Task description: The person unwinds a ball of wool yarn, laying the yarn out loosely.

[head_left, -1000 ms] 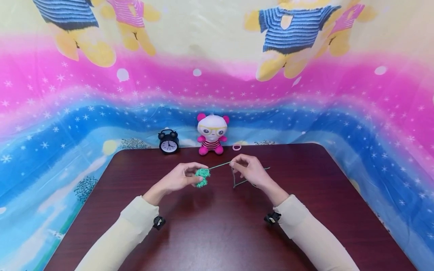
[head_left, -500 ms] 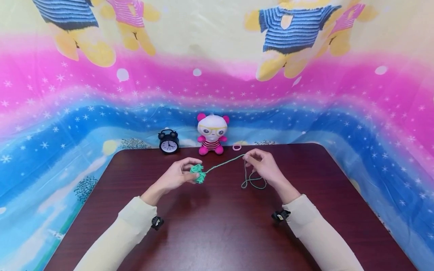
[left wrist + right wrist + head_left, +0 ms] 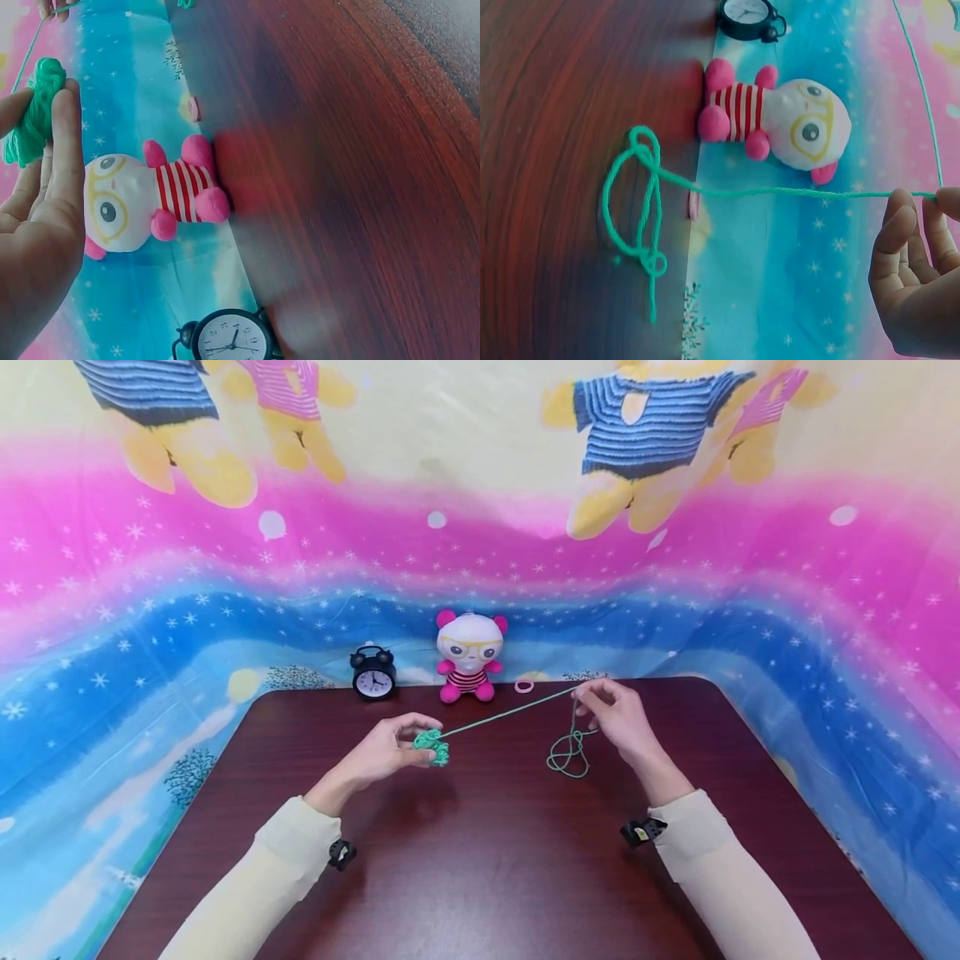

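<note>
My left hand (image 3: 378,752) pinches a small bundle of green yarn (image 3: 36,112) between thumb and fingers, held above the table. A taut green strand (image 3: 510,712) runs from this bundle up to my right hand (image 3: 618,714). There the thumb and fingertips pinch the strand, seen closely in the right wrist view. Below the right hand a slack tail of yarn (image 3: 609,196) hangs in tangled loops with a loose end. Both hands are apart, the right one farther back and higher.
On the dark wood table (image 3: 480,860), a black alarm clock (image 3: 374,681) stands at the back edge. Beside it sits a pink and white plush panda (image 3: 470,652). A small pink ring (image 3: 523,687) lies to the panda's right. A printed cloth (image 3: 480,560) hangs behind.
My right hand has moved right and back with the strand, so the stretch between the hands is longer. The left hand has shifted slightly left with the bundle.
</note>
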A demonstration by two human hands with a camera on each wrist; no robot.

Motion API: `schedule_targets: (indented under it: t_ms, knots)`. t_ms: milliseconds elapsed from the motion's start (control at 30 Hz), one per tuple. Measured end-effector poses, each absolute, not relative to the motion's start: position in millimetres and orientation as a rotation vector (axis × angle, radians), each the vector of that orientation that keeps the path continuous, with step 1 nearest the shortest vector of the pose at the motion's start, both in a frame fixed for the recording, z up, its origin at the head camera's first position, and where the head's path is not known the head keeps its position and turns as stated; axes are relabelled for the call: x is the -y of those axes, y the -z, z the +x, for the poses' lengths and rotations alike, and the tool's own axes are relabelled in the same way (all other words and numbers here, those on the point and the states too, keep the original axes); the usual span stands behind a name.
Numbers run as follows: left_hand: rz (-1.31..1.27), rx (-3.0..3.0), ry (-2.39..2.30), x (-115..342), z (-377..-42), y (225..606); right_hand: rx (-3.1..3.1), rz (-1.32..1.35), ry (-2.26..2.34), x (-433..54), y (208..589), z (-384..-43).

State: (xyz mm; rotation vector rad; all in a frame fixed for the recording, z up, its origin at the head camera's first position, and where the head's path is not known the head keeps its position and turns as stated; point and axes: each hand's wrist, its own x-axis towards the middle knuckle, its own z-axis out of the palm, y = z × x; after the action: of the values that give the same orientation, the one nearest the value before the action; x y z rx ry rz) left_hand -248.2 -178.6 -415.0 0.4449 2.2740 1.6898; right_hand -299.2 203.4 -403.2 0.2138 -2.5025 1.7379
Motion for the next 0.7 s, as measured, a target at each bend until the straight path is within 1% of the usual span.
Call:
schedule_targets:
  t_ms: [367,700]
  knots:
    - [0.481,-2.235,-1.689,183.7,-244.6,412.4,2.443,0.132,-1.748,-225.2,400.9,-301.5]
    - [0.411,-2.376,-1.661,189.4,-244.4,412.2,2.422,0.016,-1.731,-250.1,402.6,-304.0]
